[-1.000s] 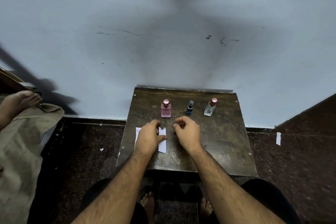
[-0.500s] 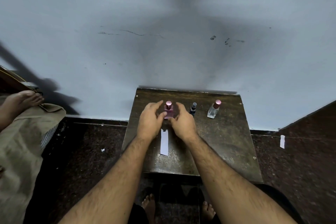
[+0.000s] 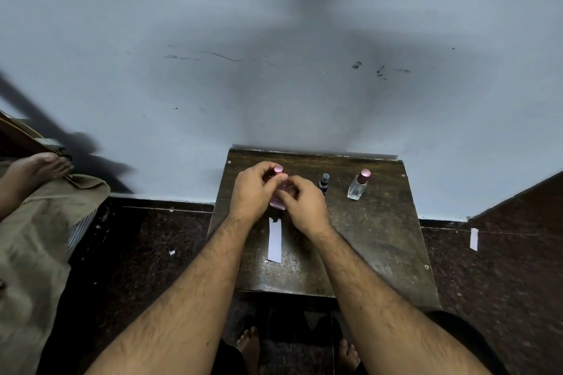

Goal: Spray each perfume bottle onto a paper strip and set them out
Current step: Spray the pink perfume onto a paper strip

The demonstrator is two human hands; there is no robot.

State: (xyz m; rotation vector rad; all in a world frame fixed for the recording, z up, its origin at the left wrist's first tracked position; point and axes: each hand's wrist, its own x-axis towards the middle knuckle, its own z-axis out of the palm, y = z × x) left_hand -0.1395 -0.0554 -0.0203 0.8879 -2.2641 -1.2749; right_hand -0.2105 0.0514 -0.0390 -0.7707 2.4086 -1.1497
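Note:
Both hands hold the pink perfume bottle above the small dark wooden table. My left hand curls its fingers round the bottle's pink cap at the top. My right hand grips the bottle's body from the right. Most of the bottle is hidden between the hands. A white paper strip lies flat on the table just below the hands. To the right stand a small dark blue bottle and a clear bottle with a pink cap, both upright and untouched.
The table stands against a pale blue wall. Dark stone floor surrounds it, with a scrap of white paper at the right and a tiny one at the left. Another person's foot rests on tan cloth at far left. My bare feet show under the table.
My hands left the paper strip, reached forward to the pink bottle and closed round it, lifting it slightly toward me. The strip stays on the table.

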